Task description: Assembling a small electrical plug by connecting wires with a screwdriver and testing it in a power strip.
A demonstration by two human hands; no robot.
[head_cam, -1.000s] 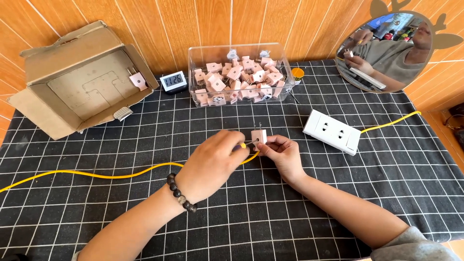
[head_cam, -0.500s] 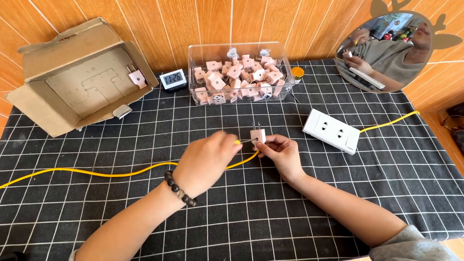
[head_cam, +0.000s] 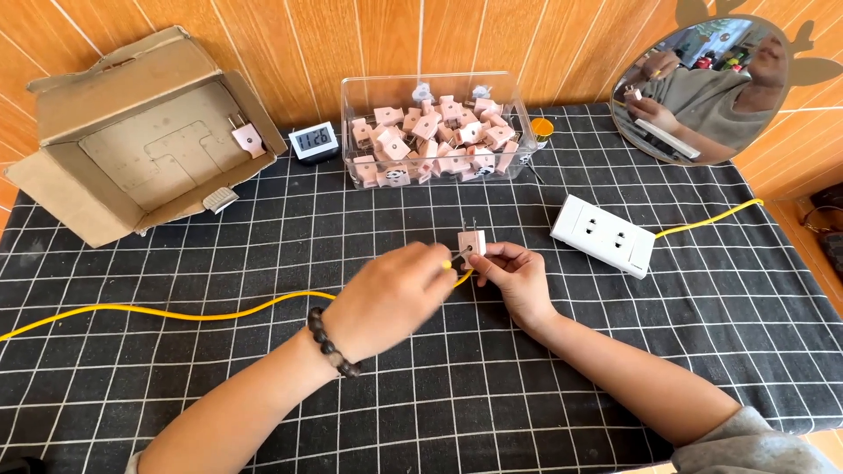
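Checked cloth (head_cam: 615, 351): pink plug (head_cam: 471, 243) pinched between right hand (head_cam: 518, 281) fingertips.

Likely a small home workshop for hand assembly, judging by what is sitting out: gridded black cloth (head_cam: 615, 351) covering a table against wood panelling (head_cam: 290, 44), clear bin (head_cam: 518, 114) holding pink plugs (head_cam: 430, 140), worn cardboard box (head_cam: 105, 114), white socket strip (head_cam: 603, 235), round mirror (head_cam: 702, 88).

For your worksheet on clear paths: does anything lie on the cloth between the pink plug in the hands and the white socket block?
Nothing visible does. The pink plug sits in the right hand; only bare checked cloth separates it from the white socket block.
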